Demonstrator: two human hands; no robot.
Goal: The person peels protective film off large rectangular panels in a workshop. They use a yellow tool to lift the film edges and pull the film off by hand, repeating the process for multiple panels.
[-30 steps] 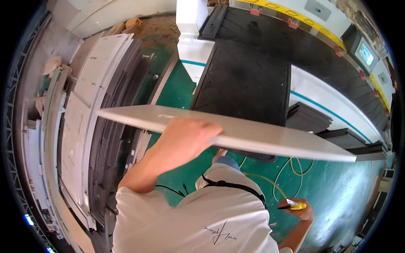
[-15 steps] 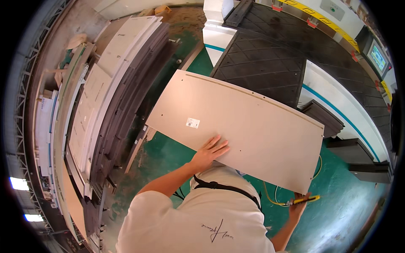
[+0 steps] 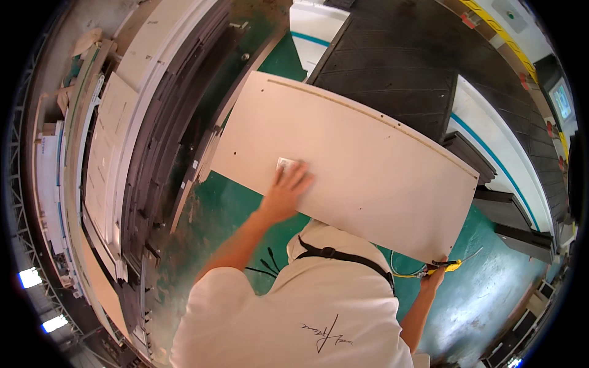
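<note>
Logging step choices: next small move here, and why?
Probably turn the right hand so the yellow tool faces the pale panel: it is gripped by the panel's near right corner, but its thin tip appears to point away to the right, while the left hand is spread over the panel, by the label.

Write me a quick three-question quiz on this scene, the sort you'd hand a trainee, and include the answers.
1. Multiple choice: what colour is the floor around the pale panel?
A) red
B) green
C) white

2. True or false: the left hand grips the yellow tool.

3. Fill the gap: the small white label on the panel is nearest to the fingers of the ____ hand.

Key:
1. B, green.
2. False; the right hand holds it.
3. Left; that hand's fingers are spread over the panel.
</note>
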